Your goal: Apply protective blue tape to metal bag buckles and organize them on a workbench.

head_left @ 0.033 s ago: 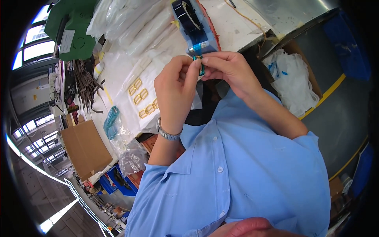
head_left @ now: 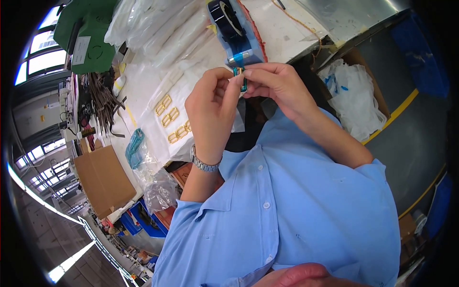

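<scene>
Between my fingertips is a small metal buckle (head_left: pixel 243 86), partly covered with blue-green film; my fingers hide much of it. My left hand (head_left: pixel 215 98), with a metal watch on its wrist, pinches it from the left. From the right, my right hand (head_left: pixel 277 83) grips it with thumb and fingers. Just beyond the fingertips stands a blue tape dispenser (head_left: pixel 256 40) with a roll of dark blue tape (head_left: pixel 224 21). Several gold buckles (head_left: pixel 169 116) lie in rows on white sheeting left of my left hand.
Clear plastic bags (head_left: pixel 153 26) cover the far left of the white table (head_left: pixel 296 28). A turquoise bundle (head_left: pixel 135 146) and a crumpled clear bag (head_left: pixel 160 189) sit at its left edge, near a cardboard box (head_left: pixel 103 179). On the right, a carton holds a white bag (head_left: pixel 356 98).
My left hand has shifted very slightly left, and a little more of the buckle shows between the fingertips. My right hand looks nearly still.
</scene>
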### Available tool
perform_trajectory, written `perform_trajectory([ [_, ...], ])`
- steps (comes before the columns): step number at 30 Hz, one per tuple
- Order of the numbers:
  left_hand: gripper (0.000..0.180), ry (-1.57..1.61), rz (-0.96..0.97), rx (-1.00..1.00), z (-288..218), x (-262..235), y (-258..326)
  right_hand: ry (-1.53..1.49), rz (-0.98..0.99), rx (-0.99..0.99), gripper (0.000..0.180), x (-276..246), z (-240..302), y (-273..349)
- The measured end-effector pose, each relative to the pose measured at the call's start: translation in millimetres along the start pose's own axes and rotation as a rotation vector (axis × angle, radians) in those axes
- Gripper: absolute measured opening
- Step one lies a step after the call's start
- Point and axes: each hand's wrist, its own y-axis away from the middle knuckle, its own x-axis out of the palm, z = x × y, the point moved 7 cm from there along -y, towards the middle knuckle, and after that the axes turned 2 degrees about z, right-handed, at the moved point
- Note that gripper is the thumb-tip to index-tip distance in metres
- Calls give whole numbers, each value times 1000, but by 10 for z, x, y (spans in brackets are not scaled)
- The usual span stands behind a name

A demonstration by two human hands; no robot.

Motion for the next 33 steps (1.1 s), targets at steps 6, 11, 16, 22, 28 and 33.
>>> perform_trajectory([
  [6,22,-19,-289,315,-70,-34,248,-121,24,19,25,95,-22,58],
  [11,19,-164,-325,470,-203,-75,259,-255,1,92,23,148,-134,123],
  [16,12,-189,-111,359,-281,-80,162,-393,-37,154,21,155,-252,256],
  [22,8,-169,94,256,-276,-84,-164,-563,-110,258,20,50,-380,197],
  [28,7,-107,227,163,-187,-118,-364,-333,7,260,23,41,-155,140],
  [33,7,-65,272,119,-164,-127,-416,-32,2,33,28,12,-52,-8],
])
